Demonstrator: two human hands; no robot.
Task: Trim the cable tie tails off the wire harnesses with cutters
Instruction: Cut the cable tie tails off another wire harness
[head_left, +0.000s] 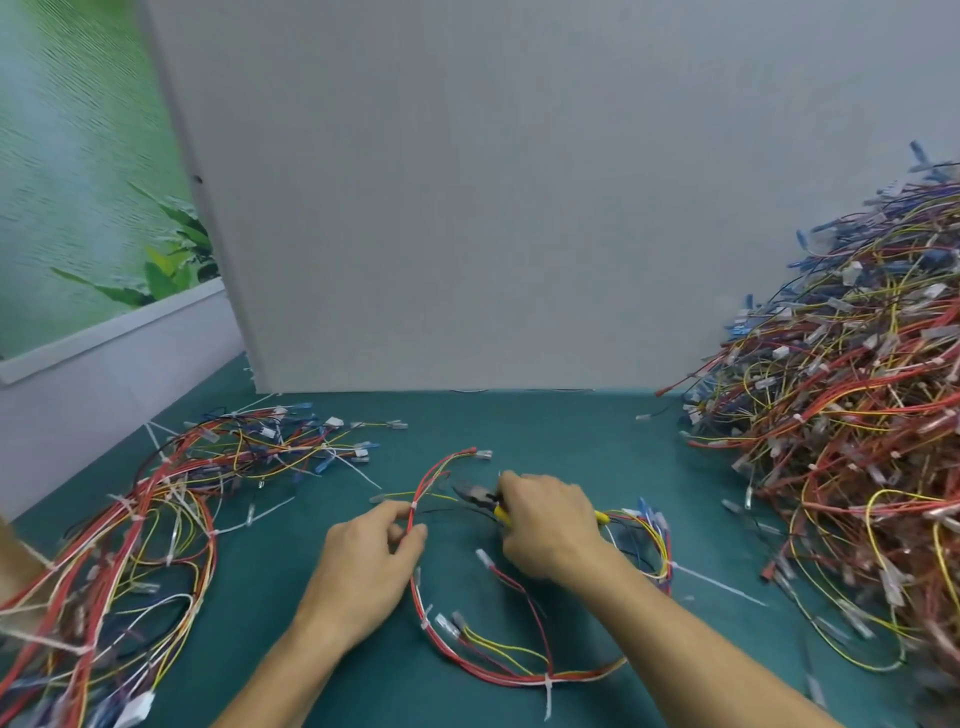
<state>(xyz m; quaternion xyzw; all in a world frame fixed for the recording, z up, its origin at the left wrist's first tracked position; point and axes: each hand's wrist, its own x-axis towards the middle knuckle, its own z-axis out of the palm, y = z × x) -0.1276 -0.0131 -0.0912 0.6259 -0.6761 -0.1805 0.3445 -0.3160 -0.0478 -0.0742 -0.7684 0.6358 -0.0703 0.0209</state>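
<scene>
A red, yellow and black wire harness (483, 670) lies looped on the green table in front of me. My left hand (371, 564) pinches its red bundle just below a white cable tie (414, 505). My right hand (545, 525) grips yellow-handled cutters (475, 493), whose dark jaws point left toward the harness, a short way right of that tie. More white ties sit on the same harness, one (548, 688) at the loop's bottom with its tail pointing down, another tail (717, 584) sticking out to the right.
A large heap of harnesses (852, 441) fills the right side of the table. A flatter bunch of harnesses (171, 499) lies at the left. A grey panel (467, 208) stands upright behind the green mat (545, 421).
</scene>
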